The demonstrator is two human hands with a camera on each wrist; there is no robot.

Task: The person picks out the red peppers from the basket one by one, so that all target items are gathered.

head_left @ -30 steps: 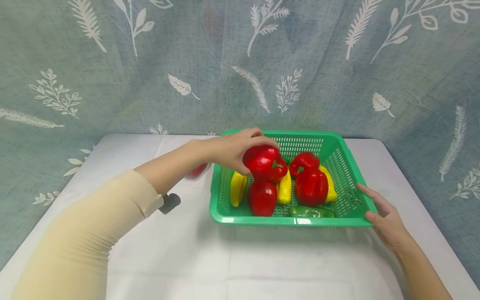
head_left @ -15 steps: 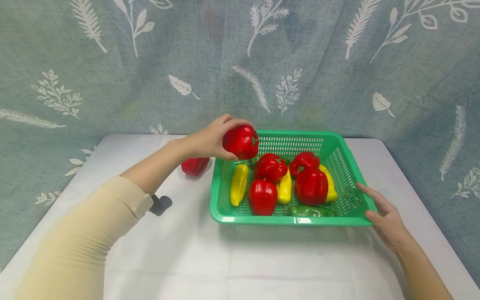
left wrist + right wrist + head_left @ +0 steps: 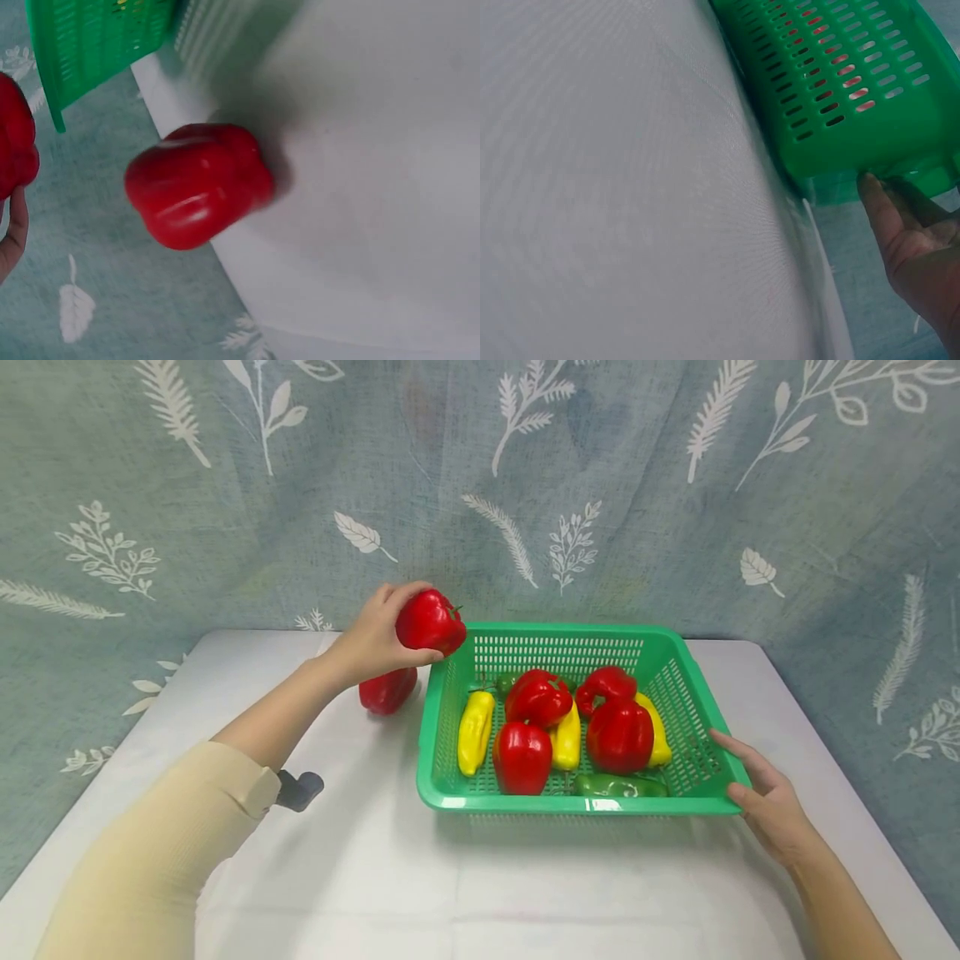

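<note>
My left hand (image 3: 378,631) grips a red bell pepper (image 3: 431,622), its green stem facing right, up by the basket's back left corner. Below that hand, a second red bell pepper (image 3: 387,691) lies on the white table; the left wrist view shows this pepper (image 3: 199,184) large, beside the held one (image 3: 13,139) at the edge. My right hand (image 3: 772,814) holds the right rim of the green plastic basket (image 3: 517,804) near its front corner, thumb on the rim. In the right wrist view, the fingers (image 3: 885,210) are at the basket's end wall (image 3: 832,161).
Inside the basket are several red bell peppers (image 3: 522,758), yellow peppers (image 3: 476,732) and green peppers (image 3: 621,786). A leaf-patterned cloth (image 3: 262,552) hangs behind the white table (image 3: 360,877). A dark wrist device (image 3: 300,790) sticks out by the left sleeve.
My left hand has carried the red bell pepper leftward, from over the peppers in the basket to its back left corner. The right hand stays on the basket.
</note>
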